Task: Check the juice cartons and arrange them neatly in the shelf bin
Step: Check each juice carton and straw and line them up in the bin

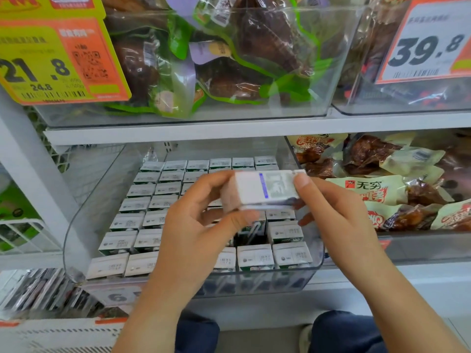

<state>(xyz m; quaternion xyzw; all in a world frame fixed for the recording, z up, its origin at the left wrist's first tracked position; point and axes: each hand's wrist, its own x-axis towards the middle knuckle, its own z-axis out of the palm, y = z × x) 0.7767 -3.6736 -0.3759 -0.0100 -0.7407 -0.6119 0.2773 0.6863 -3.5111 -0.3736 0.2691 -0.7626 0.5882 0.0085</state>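
Observation:
A small white juice carton (260, 189) with a blue stripe is held on its side above the clear shelf bin (76, 225). My left hand (196, 230) grips its left end with thumb and fingers. My right hand (334, 210) pinches its right end. In the bin, several rows of white-topped cartons (142, 207) stand upright. One dark gap (251, 231) shows in the rows under the held carton, with a green carton side visible in it.
Above, a clear bin holds green-edged bags of dark meat (229, 59), with price tags 21.8 (51, 62) and 39.8 (428, 44). To the right lies a bin of packaged snacks (395, 189). A white shelf post (38, 179) stands left. My knees show below.

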